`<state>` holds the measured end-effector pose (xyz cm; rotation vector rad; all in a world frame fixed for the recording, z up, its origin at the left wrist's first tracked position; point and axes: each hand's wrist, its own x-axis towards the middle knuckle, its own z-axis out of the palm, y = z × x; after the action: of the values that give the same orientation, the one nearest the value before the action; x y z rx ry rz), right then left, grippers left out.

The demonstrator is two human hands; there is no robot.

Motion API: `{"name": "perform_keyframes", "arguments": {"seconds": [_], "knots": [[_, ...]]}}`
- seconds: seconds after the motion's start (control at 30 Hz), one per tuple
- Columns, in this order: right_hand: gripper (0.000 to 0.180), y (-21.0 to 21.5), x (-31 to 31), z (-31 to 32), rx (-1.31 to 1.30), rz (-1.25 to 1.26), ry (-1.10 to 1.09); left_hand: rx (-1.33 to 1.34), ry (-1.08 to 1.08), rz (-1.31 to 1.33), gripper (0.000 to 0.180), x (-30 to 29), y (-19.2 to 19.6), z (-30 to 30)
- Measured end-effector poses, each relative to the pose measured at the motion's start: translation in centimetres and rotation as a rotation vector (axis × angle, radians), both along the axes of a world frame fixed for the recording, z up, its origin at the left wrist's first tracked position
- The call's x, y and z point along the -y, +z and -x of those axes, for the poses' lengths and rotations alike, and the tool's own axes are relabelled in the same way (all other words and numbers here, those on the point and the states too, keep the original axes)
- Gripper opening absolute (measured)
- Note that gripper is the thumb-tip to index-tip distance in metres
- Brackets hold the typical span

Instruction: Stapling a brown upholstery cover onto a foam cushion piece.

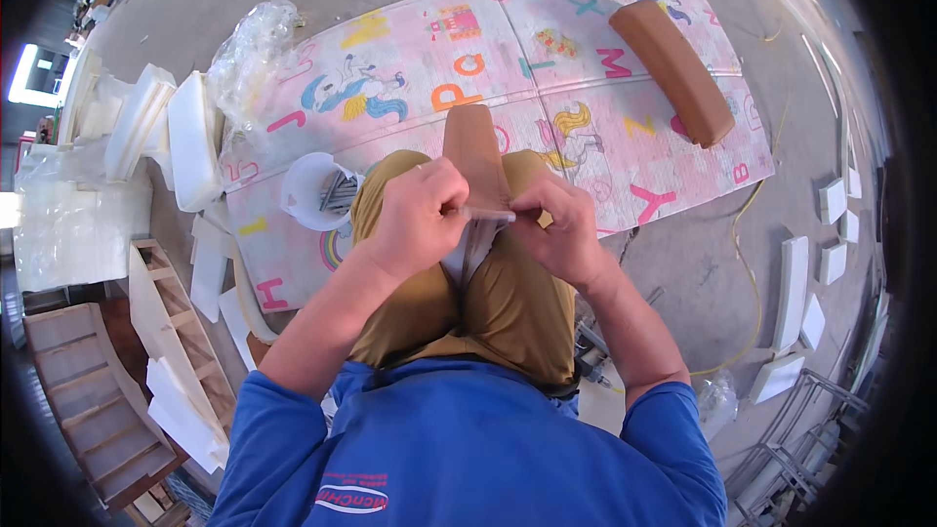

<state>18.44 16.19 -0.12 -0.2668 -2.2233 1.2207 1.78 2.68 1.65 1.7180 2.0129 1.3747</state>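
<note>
Between my knees a brown upholstered piece [473, 141] stands with its far end over the mat. Its near end has a pale lining and loose cover edge at my lap. My left hand [422, 215] is closed, with a thin pale strip [488, 215] coming out of its fingers. At the strip's other end, my right hand [561, 224] is closed in a pinch, close to the brown cover's edge. The strip runs level across the piece. What lies deeper inside either hand is hidden.
A pink patterned mat [390, 49] covers the floor, bearing a curved brown upholstered piece [673, 73] and a white bucket [307, 190] of grey metal strips. Left are foam blocks [195, 141], clear plastic wrap [254, 49] and wooden frames [98, 400]. A yellow cable [756, 303] and white pieces [793, 293] lie right.
</note>
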Motion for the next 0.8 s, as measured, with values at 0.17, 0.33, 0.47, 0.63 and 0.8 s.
{"name": "perform_keyframes", "arguments": {"seconds": [0.17, 0.33, 0.47, 0.63, 0.8], "knots": [[0.014, 0.2, 3.3, -1.6, 0.049, 0.114, -0.212, -0.273, 0.054, -0.036, 0.027, 1.1, 0.8, -1.1], [0.060, 1.4, 7.1, -2.9, 0.296, 1.214, 0.157, -0.345, 0.056, -0.064, 0.027, 1.4, 1.1, -1.9], [0.048, 1.0, 7.6, 1.4, 0.084, 1.743, -0.047, -0.371, 0.040, -0.025, 0.024, 2.1, 0.6, -2.1], [0.033, 0.4, 8.6, 1.6, -0.045, 1.350, -0.157, -0.131, -0.210, 0.139, 0.010, 4.0, 2.1, 0.5], [0.037, -1.4, 8.4, 1.0, -0.113, 1.228, 0.038, 0.520, -0.039, 0.293, 0.055, -3.6, 0.5, 10.9]]}}
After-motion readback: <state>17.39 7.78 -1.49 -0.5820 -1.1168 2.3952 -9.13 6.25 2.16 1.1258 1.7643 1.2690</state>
